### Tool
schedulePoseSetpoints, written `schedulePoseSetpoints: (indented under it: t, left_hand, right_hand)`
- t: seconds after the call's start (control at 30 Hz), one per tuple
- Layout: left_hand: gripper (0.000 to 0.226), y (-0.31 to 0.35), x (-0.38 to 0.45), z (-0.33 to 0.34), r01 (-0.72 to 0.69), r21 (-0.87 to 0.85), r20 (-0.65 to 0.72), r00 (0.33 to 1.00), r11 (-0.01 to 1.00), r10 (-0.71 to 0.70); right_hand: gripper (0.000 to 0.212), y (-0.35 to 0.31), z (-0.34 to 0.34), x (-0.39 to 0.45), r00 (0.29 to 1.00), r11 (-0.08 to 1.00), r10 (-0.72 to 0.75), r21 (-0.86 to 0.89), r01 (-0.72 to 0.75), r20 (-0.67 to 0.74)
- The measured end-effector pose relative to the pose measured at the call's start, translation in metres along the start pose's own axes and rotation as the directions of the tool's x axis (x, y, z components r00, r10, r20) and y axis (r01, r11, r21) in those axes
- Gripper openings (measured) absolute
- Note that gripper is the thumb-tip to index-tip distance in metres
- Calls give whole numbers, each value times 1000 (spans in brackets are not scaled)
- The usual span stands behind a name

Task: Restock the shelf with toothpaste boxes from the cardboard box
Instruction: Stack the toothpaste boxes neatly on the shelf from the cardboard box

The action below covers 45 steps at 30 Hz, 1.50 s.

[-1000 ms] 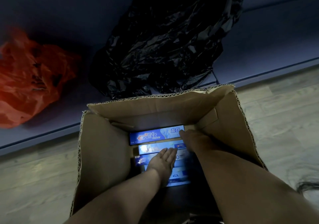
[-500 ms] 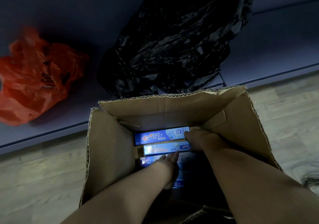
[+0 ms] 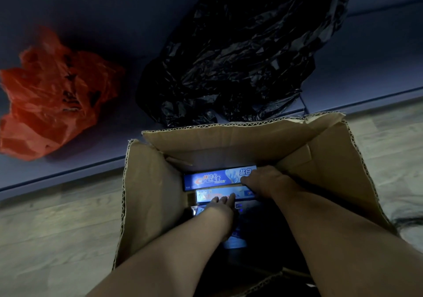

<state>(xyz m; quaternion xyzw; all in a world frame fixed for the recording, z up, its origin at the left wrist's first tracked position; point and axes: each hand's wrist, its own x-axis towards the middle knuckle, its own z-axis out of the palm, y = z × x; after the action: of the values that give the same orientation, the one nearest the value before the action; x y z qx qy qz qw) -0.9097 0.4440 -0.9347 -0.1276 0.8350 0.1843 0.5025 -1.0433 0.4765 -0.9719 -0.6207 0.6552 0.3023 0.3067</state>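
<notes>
Inside the cardboard box (image 3: 155, 193), right hand (image 3: 263, 182) pinches the toothpaste box (image 3: 212, 178); left hand (image 3: 223, 207) spread flat

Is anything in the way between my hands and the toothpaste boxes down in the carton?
Nothing visible is. Both hands are already inside the open carton: the right hand rests on the end of the top toothpaste box, and the left hand lies on the boxes below it.

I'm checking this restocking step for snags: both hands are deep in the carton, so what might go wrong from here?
1. The black plastic bag and the red plastic bag lie on the low shelf, so boxes may lack room there.
2. The right hand touches only the end of the Crest box; it might slip.
3. The cardboard box is dim inside, hiding what the left hand feels.
</notes>
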Motion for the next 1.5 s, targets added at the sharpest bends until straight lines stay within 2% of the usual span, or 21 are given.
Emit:
schedulePoseSetpoints:
  t: [0.13, 0.23, 0.3, 0.43, 0.53, 0.67, 0.77, 0.9, 1.03, 1.1, 1.17, 1.23, 1.3, 1.37, 1.43, 1.5]
  left_hand:
    - [74, 0, -3, 1, 9, -62, -62, 998, 998, -13]
    - [74, 2, -8, 0, 17, -54, -120, 993, 998, -23]
    - [70, 4, -15, -4, 2, -6, -191, 982, 1000, -3]
    - [68, 9, -46, -19, -16, 29, -241, 970, 999, 23]
    - [63, 12, -83, -35, 13, 46, -245, 970, 999, -1]
    - [56, 19, -153, -57, 65, 107, -300, 953, 992, -30]
    - [53, 32, -211, -70, 95, 153, -366, 930, 984, -33]
    - [54, 52, -288, -89, 144, 134, -397, 914, 981, -80]
    - [44, 66, -377, -117, 222, 14, -521, 834, 975, -182]
    - [45, 68, -416, -126, 231, -26, -666, 722, 973, -189]
    - [44, 72, -452, -132, 238, -41, -722, 665, 971, -193]
    - [26, 78, -487, -142, 265, -50, -764, 611, 963, -207]
    - [59, 83, -514, -155, 213, -93, -725, 655, 973, -213]
    - [77, 90, -548, -177, 211, -140, -734, 633, 968, -244]
    - [77, 99, -589, -205, 225, -128, -701, 668, 966, -249]
    - [60, 100, -614, -222, 219, -143, -736, 629, 965, -252]
  right_hand:
    - [45, -4, -4, 3, 999, 994, 35, 101, -38, 31]
    - [43, -1, -6, -7, 999, 985, 27, 173, -22, -25]
    - [48, -1, -11, -19, 997, 971, 53, 236, -41, -47]
    - [71, -11, -29, -48, 988, 933, 132, 327, -150, 76]
    - [67, -19, -54, -83, 985, 919, 152, 357, -169, 75]
    - [65, -27, -97, -146, 981, 953, 193, 233, -195, 30]
    - [58, -31, -129, -200, 975, 974, 210, 104, -202, -67]
    - [52, -31, -174, -275, 969, 977, 213, 42, -210, -123]
    - [47, -28, -217, -358, 960, 971, 234, 82, -223, -152]
    - [46, -25, -234, -399, 952, 964, 255, 124, -236, -169]
    - [49, -20, -251, -438, 939, 954, 278, 175, -245, -200]
    - [54, -14, -270, -475, 932, 948, 284, 215, -236, -225]
    - [57, -8, -291, -509, 926, 945, 285, 232, -228, -249]
    - [60, -2, -311, -541, 913, 945, 291, 234, -229, -285]
    - [61, 3, -328, -565, 897, 947, 295, 223, -230, -329]
    - [61, 6, -347, -585, 881, 944, 310, 222, -243, -357]
